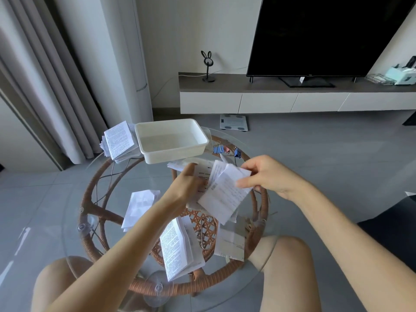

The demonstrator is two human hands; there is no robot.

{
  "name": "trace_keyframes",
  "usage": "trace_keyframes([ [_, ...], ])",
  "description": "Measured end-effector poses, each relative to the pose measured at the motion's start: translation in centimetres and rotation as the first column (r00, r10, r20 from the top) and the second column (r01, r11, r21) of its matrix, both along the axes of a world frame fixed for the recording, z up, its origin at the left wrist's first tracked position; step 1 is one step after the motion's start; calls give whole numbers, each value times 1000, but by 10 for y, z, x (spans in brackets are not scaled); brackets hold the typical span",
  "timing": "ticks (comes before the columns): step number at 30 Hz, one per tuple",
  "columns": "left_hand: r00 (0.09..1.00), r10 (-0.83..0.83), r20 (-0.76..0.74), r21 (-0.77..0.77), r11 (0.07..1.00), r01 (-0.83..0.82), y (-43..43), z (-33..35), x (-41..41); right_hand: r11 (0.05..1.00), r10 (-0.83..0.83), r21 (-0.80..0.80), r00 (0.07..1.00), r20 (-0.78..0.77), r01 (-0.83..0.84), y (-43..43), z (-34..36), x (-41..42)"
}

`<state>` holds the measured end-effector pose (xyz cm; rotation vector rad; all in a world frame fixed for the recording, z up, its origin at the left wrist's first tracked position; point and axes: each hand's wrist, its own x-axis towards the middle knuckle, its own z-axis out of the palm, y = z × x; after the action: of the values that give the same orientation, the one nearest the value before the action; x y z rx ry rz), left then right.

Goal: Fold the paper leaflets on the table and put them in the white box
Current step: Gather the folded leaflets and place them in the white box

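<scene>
A white paper leaflet [225,192] hangs above the middle of the round glass table [74,212], partly folded. My right hand [267,174] pinches its upper right edge. My left hand [186,183] grips its left side, the fingers hidden behind the paper. The white box [146,149] stands just beyond, at the table's far side, with nothing in it. More leaflets lie around: a printed stack [118,140] left of the box, a white one [139,207] at the left, a printed one [176,246] near me, and another [229,242] at the right.
Several coloured binder clips [225,149] lie right of the box. The table has a wicker frame [90,206] under the glass. My knees sit at the near edge. A TV cabinet [270,95] and a floor scale [234,122] are beyond.
</scene>
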<state>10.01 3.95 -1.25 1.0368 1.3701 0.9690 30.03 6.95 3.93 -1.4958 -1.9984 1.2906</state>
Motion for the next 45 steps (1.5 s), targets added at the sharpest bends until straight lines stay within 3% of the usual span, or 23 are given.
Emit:
trace_keyframes([
  [3, 1000, 3, -4, 21, 1000, -3, -5, 2, 3, 985, -18, 172, 975, 220, -20, 9, -15, -23],
  [5, 997, -64, -31, 24, 998, 65, -7, 2, 3, 972, -38, 233, 962, 271, -27, 11, -20, -35],
  [10, 997, -82, -1, 58, 995, 82, -9, -2, -3, 953, -44, 302, 982, 183, -13, 6, -17, -54],
  [14, 997, 26, 72, 43, 999, -30, -8, -8, -12, 973, -118, 203, 992, 36, 109, 0, -20, -35],
  [16, 993, 72, 96, 26, 997, -75, -6, -9, -15, 986, -81, 163, 973, 215, 46, -11, -28, -18],
  [19, 985, 126, 114, -14, 992, -126, 1, -13, -18, 995, 64, 34, 849, 525, -97, -41, -51, -7],
  [22, 976, 158, 148, -20, 987, -156, 5, -14, -20, 989, 32, 95, 799, 600, -111, -58, -74, -11],
  [27, 978, 160, 135, -2, 987, -161, 4, -10, -17, 992, 14, 98, 828, 561, -83, -54, -81, -3],
  [29, 985, 130, 109, 13, 991, -133, 3, -7, -16, 990, 22, 110, 878, 479, -85, -49, -70, 9],
  [32, 996, 28, 80, 55, 998, -33, 1, -2, -16, 991, 4, 135, 993, 120, -20, -37, -34, 23],
  [34, 995, -95, 27, 90, 992, 92, 3, 1, -14, 990, 44, 134, 998, -47, -37, -32, -10, 17],
  [37, 961, -136, -243, 112, 980, 167, 9, 5, -6, 988, 130, 81, 991, 22, -131, -24, 4, 7],
  [39, 904, -103, -415, 129, 977, 170, 14, 11, -2, 993, 115, 24, 991, -61, -114, -18, 9, 13],
  [41, 904, -129, -409, 132, 971, 199, 15, 19, 1, 999, 13, 53, 989, -144, -5, -16, 8, 18],
  [45, 923, -256, -286, 96, 951, 294, 12, 32, 4, 980, -78, 175, 991, -107, 96, -21, -19, 6],
])
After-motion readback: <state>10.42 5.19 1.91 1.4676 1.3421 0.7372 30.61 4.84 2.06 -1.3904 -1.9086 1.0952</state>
